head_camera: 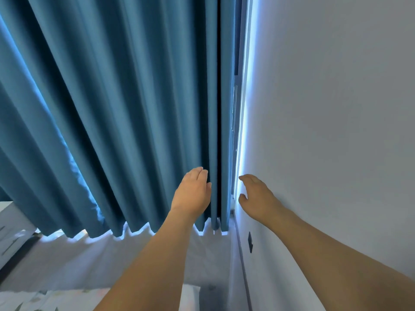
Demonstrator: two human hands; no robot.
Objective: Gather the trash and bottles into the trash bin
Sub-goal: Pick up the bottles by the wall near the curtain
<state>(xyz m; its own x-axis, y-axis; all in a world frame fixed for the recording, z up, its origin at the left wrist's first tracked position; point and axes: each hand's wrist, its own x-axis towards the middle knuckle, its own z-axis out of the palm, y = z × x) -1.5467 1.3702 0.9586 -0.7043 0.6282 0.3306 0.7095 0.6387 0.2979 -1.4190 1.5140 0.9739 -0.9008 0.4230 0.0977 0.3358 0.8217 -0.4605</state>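
Note:
No trash, bottle or trash bin is in view. A blue curtain (125, 113) hangs across the left and middle of the frame, down to a white ledge. My left hand (193, 191) lies with straight fingers against the curtain's right-hand folds. My right hand (253, 196) hovers with loosely spread fingers at the bright gap between the curtain's edge and the white wall (336, 108). Neither hand holds anything.
Daylight comes through the narrow gap beside the wall. A dark wall socket (250, 242) sits low on the wall. A white ledge (112, 261) runs below the curtain. Patterned bedding (45, 299) shows at the bottom left, and pale furniture (11, 234) stands at the left edge.

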